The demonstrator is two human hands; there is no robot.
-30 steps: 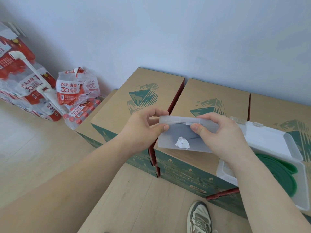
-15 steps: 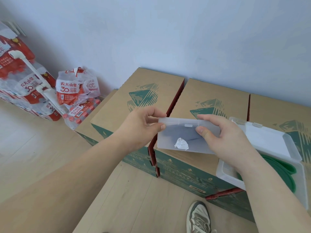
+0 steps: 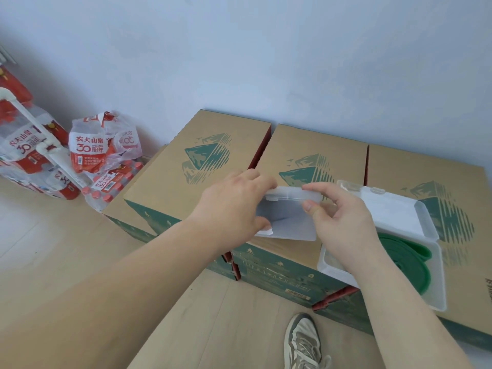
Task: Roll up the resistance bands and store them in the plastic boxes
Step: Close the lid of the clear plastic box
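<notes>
A small clear plastic box (image 3: 288, 222) is held tilted above the middle cardboard carton, its lid edge uppermost. My left hand (image 3: 234, 209) grips its left end, thumb under the lower corner and fingers over the top edge. My right hand (image 3: 343, 219) pinches the right end of the lid edge between thumb and fingers. To the right, a second clear plastic box (image 3: 434, 262) lies open on the cartons with a coiled green resistance band (image 3: 410, 259) inside; my right wrist hides part of it.
Three brown cardboard cartons (image 3: 202, 161) with green mountain prints stand in a row against the pale wall. Shrink-wrapped packs of red-capped water bottles (image 3: 101, 161) lie on the wooden floor at the left. My shoe (image 3: 302, 342) is near the cartons' front.
The small box has turned in my hands: its white sticker moved from the middle to the lower left corner, and my left fingers now reach over the top edge.
</notes>
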